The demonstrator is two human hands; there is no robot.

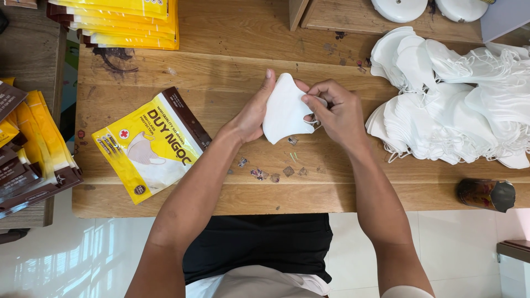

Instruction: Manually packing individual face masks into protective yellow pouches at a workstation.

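Note:
I hold a white folded face mask just above the wooden table, near its middle. My left hand grips the mask's left edge with the thumb up along it. My right hand pinches the mask's right edge, by its thin ear loop. A yellow and brown packaging pouch with a mask picture lies flat on the table, left of my left hand.
A big heap of white masks covers the table's right side. Yellow pouches are stacked at the back left and on a side surface at the left. A dark cylinder lies at the front right edge.

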